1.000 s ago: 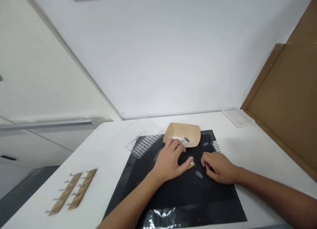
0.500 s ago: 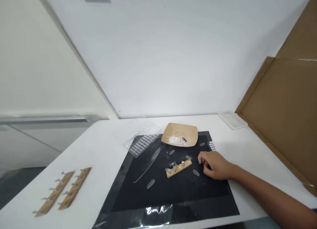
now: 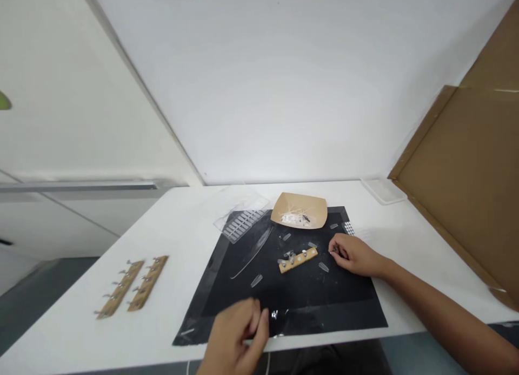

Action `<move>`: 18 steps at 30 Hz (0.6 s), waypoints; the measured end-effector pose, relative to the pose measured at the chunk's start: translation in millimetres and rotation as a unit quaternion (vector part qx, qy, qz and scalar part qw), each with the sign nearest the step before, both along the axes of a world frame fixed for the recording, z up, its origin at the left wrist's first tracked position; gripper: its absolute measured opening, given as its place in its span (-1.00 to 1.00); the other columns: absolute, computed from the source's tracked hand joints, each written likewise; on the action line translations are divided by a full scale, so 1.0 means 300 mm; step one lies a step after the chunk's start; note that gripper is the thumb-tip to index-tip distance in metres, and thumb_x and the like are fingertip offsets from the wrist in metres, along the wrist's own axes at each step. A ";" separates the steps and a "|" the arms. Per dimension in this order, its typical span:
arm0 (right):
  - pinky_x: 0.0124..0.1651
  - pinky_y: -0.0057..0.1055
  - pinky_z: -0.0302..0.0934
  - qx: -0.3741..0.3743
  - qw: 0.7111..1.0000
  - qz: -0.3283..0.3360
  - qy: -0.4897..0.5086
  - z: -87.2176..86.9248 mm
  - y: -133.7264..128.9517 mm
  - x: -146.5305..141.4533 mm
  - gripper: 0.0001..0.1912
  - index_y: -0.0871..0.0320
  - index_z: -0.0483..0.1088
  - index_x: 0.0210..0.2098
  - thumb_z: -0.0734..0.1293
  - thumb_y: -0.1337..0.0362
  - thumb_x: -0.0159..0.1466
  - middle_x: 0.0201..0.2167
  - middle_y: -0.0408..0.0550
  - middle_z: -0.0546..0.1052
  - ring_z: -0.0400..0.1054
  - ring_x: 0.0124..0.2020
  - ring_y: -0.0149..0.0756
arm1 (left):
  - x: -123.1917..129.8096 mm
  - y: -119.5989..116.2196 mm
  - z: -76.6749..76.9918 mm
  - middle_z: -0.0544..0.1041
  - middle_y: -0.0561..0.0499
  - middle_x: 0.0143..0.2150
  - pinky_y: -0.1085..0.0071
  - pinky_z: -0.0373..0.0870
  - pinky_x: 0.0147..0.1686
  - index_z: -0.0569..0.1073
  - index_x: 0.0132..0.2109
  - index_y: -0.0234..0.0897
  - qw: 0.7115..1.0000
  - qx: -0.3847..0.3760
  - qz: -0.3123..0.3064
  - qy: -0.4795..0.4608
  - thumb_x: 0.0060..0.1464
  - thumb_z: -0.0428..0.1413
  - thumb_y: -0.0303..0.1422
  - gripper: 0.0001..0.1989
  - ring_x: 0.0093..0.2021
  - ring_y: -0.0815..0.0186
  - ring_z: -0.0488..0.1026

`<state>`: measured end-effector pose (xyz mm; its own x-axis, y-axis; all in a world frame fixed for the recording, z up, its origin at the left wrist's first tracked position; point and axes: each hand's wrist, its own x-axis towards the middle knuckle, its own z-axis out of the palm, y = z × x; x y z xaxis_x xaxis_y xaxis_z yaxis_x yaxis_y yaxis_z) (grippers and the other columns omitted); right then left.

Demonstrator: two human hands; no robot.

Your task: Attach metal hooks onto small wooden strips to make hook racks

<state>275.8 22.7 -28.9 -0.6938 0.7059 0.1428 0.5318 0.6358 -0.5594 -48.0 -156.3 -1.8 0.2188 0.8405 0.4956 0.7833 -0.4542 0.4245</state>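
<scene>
My right hand [image 3: 353, 255] rests at the right side of the black mat [image 3: 300, 299], thumb and forefinger pinched together; what is between them is too small to make out. Low in the view, over the mat's front edge, my left hand [image 3: 239, 337] is curled, and nothing shows in it. Left of my right hand lies a wooden strip [image 3: 299, 260] with metal clips and white dots; clear nail tips stand on some clips. Loose clear nail tips lie around it, one [image 3: 323, 267] near my right hand and another [image 3: 256, 281] toward the front left.
A cardboard tray [image 3: 320, 208] with white sticks and bits stands behind. Left of it lies a clear case of nail tips [image 3: 243, 223], with a clear curved strip [image 3: 257, 248] nearby. Two wooden clip strips [image 3: 121, 288] lie far left. A sheet of white dots [image 3: 349, 229] is behind my right hand.
My left hand has come into view from below, over the front of the mat. My right hand stays in nearly the same place, still pinched. The camera view has shifted slightly.
</scene>
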 end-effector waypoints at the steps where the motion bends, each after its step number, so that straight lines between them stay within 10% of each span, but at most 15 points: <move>1: -0.24 -0.41 0.21 -0.001 1.000 0.001 0.005 0.000 0.002 0.002 -0.90 0.16 0.44 -0.12 0.33 0.37 0.37 -0.30 -0.11 0.47 0.31 -0.35 -0.35 | -0.007 0.065 0.027 0.29 0.15 -0.56 0.44 0.19 -0.55 0.23 -0.38 -0.18 0.999 -0.013 -0.011 0.029 0.36 0.00 -0.41 -0.72 -0.60 0.41 0.27; 9: -0.15 -0.35 0.35 -0.027 0.998 0.023 0.061 -0.004 0.002 0.013 -0.81 0.11 0.53 -0.04 0.30 0.38 0.43 -0.11 -0.03 0.45 0.38 -0.26 -0.33 | -0.020 0.506 0.154 0.43 0.07 -0.39 0.41 0.23 -0.37 0.42 -0.21 -0.23 0.970 -0.083 -0.158 0.168 0.34 0.13 -0.11 -0.72 -0.40 0.31 0.39; 18: -0.18 -0.35 0.34 -0.022 0.997 -0.012 0.067 0.004 0.008 0.017 -0.85 0.10 0.48 -0.07 0.32 0.41 0.41 -0.21 -0.05 0.49 0.40 -0.27 -0.30 | 0.062 0.499 0.069 0.52 -0.09 -0.15 0.27 0.42 -0.17 0.47 -0.07 -0.25 0.967 -0.059 -0.205 0.138 0.30 0.18 -0.14 -0.73 -0.14 0.16 0.45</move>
<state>280.9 25.1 -27.6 -0.6539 0.7294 0.2008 0.4654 0.5971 -0.6534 -29.5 -6.5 19.0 0.6564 0.7019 0.2766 0.6382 -0.7121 0.2925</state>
